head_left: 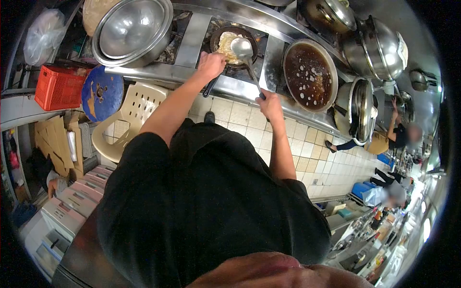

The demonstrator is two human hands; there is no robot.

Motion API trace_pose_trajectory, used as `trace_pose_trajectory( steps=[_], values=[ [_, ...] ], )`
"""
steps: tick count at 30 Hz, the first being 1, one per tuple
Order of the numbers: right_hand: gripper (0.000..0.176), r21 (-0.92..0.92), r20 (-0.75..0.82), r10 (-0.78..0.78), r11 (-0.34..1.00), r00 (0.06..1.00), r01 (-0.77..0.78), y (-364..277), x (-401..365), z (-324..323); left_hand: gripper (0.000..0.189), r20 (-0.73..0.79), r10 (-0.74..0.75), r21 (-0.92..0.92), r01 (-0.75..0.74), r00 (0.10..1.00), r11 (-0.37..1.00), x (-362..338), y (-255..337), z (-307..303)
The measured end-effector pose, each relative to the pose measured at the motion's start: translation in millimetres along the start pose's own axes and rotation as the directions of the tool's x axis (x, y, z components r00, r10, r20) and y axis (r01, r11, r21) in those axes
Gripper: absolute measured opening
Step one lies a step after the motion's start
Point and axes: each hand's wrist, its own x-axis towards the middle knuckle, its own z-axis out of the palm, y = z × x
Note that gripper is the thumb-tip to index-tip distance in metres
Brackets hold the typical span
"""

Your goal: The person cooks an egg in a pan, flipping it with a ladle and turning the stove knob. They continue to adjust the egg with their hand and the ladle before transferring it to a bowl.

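A dark frying pan (252,40) sits on the stove burner, with pale yellowish, egg-like food (227,44) in it. My right hand (271,106) is wrapped round the long handle of a metal ladle (241,47), whose round bowl rests over the food. At the pan's left edge is my left hand (211,65), its fingers curled closed by the food; what they hold, if anything, is hidden. The pan's black handle (209,87) sticks out toward me below that hand.
A wide pot of brown liquid (310,75) stands right of the pan, with a lidded pot (356,110) beyond it. Large steel bowls (133,32) sit at the left. A beige plastic chair (139,103) and a red crate (59,88) are nearby. Two people work farther right.
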Motion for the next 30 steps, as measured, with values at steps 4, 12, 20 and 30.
trace_pose_trajectory(
  steps=[4, 12, 20, 30],
  values=[
    [0.026, 0.145, 0.001, 0.122, 0.982, 0.993, -0.121, 1.8, 2.9, -4.9, 0.012, -0.146, -0.059, -0.204, 0.028, 0.988, 0.979, -42.5, 8.0, -38.7],
    [0.036, 0.005, 0.055, 0.092, 0.996, 0.994, -0.093, 13.5, 32.5, 1.3, 0.019, 0.085, -0.311, -0.263, 0.322, 0.947, 0.909, -188.7, -24.2, -101.8],
    [0.033, 0.052, 0.075, 0.019, 0.998, 0.997, -0.023, 6.7, 41.2, 23.1, 0.025, 0.175, -0.533, -0.223, 0.561, 0.827, 0.797, -315.4, -94.2, -91.2],
    [0.042, 0.059, -0.065, 0.004, 0.998, 0.998, 0.0, -14.0, 15.3, 14.7, 0.042, 0.289, -0.59, -0.103, 0.637, 0.754, 0.764, -332.4, -106.8, -112.2]
  ],
)
